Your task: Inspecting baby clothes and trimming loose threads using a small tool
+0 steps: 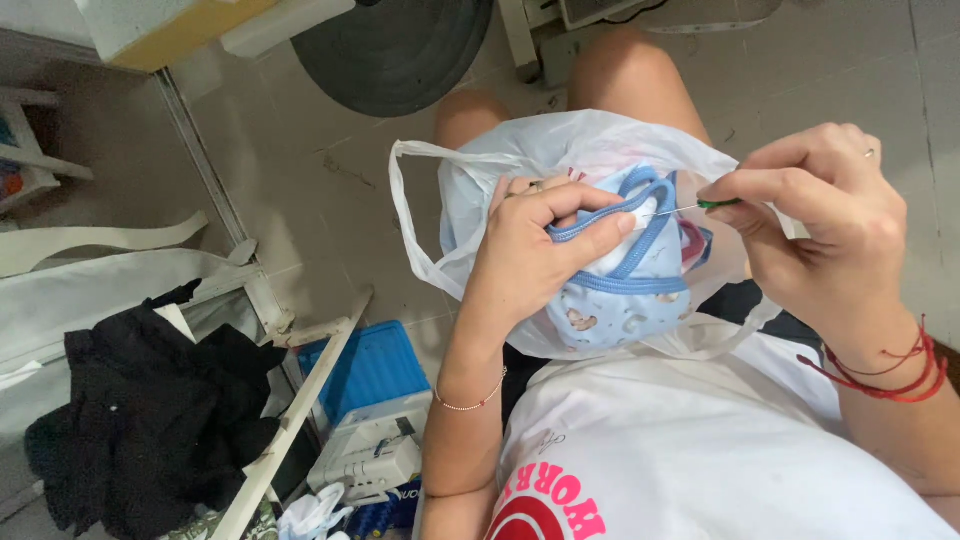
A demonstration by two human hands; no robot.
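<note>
Pinching a green-headed pin (718, 203) between thumb and forefinger, your right hand (820, 225) holds it at the blue-trimmed baby garment (625, 285), which your left hand (535, 255) grips closed around its edge, atop a white plastic bag (470, 200) on your lap.

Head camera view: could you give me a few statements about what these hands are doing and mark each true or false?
1. The left hand pinches a light blue baby garment. True.
2. The right hand holds scissors. False: it holds a green-tipped needle.
3. A white plastic bag lies under the garment on the lap. True.
4. Red string bracelets circle the left wrist. False: the right wrist.
</note>
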